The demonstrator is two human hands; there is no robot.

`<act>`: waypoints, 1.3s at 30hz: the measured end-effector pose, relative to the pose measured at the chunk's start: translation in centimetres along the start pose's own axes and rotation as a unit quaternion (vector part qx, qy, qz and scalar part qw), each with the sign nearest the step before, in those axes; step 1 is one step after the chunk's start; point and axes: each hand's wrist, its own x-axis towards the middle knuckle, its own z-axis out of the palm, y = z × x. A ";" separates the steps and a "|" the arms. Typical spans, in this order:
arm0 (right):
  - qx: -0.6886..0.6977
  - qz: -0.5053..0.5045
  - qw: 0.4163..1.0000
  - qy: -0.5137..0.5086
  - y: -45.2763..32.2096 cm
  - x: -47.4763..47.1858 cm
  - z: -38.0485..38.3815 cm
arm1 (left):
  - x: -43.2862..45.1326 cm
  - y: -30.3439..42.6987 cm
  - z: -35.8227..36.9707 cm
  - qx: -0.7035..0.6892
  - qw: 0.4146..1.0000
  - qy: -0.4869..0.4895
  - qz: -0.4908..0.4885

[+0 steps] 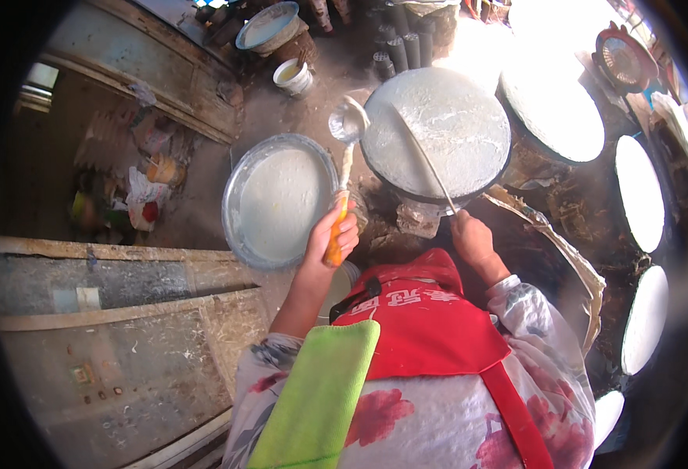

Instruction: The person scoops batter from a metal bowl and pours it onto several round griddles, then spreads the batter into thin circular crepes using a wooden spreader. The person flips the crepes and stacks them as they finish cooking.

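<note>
My left hand [337, 231] grips the orange handle of a metal ladle [349, 123], whose bowl is coated with white batter and stands up near the left edge of a round griddle. A thin stick [423, 155] is held at its lower end in my right hand [474, 240] and reaches up across the griddle. The round griddle [467, 123] bears a thin whitish layer over its surface. Left of the ladle is a wide metal basin [235, 193] of white, liquid batter [282, 202]. Whether the stick touches the layer cannot be told.
More round white-topped discs [640, 193] curve around the right side, some washed out by glare. Behind stand a white bucket [293, 78], another basin [267, 26] and black perforated briquettes [398, 53]. Wooden-framed panels [127, 316] lie at the left. Ragged sheet material [555, 246] edges the right.
</note>
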 end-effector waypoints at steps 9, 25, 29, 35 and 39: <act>-0.052 0.004 0.998 -0.028 -1.9 -2.2 1.8 | -2.9 3.9 1.4 0.049 0.995 0.083 0.026; 0.067 0.186 0.976 0.089 -1.9 -7.8 2.1 | -9.6 7.6 -1.8 0.000 0.997 0.015 -0.071; -0.051 -0.006 0.995 -0.085 -2.5 -12.5 4.5 | -7.8 6.4 -0.2 0.049 0.994 0.000 -0.093; 0.083 0.229 0.967 0.067 -4.1 -19.9 3.6 | -5.3 2.9 4.9 0.107 0.966 -0.110 -0.206; 0.070 0.227 0.971 0.031 -3.8 -25.6 4.8 | -4.1 -0.8 7.7 0.126 0.936 -0.141 -0.297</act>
